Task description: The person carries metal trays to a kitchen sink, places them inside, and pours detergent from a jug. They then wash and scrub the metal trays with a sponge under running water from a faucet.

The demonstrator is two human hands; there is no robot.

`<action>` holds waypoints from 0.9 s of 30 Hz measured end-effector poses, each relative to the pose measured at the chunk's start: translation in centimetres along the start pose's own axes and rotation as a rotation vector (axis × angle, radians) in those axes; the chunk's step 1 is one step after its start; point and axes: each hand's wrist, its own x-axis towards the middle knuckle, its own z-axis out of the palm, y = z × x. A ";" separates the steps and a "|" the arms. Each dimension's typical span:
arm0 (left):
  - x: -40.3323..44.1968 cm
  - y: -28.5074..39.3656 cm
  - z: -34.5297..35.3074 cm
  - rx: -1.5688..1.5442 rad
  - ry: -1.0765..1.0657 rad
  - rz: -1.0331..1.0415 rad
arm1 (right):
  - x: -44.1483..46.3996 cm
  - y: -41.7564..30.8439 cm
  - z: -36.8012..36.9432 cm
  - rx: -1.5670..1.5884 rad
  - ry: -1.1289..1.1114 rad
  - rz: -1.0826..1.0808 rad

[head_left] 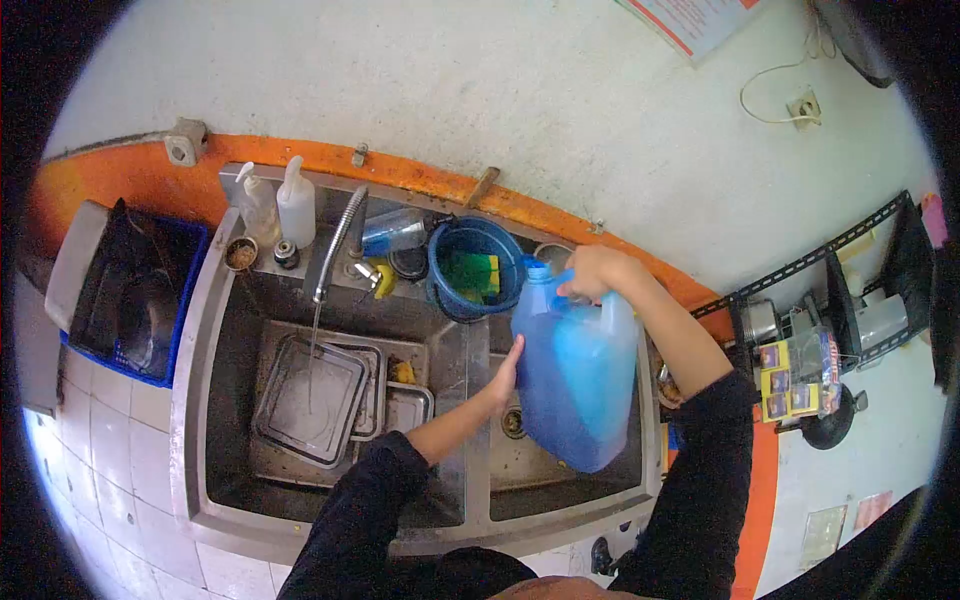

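Observation:
A large translucent plastic jug of blue liquid hangs over the right sink basin, slightly tilted. My right hand is closed round its handle near the top, beside the blue cap. Against the jug's left side presses my left hand, thumb upward; its other fingers are mostly hidden by the jug. Just behind the jug stands a blue bucket with a green-and-yellow sponge inside.
Water runs from the faucet into rectangular trays in the left basin. White pump bottles stand on the back ledge. A blue crate with dark cookware is at left. A wall rack holds pots at right.

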 end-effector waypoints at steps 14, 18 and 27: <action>-0.4 -0.1 -3.3 0.807 -0.011 0.353 | 2.0 6.0 24.5 0.693 0.445 0.134; -9.1 1.4 -12.7 0.583 0.248 0.123 | 11.9 7.1 33.9 0.684 0.285 0.193; -15.6 3.6 -29.0 -0.048 0.912 0.141 | 15.1 6.1 45.0 0.676 0.435 0.239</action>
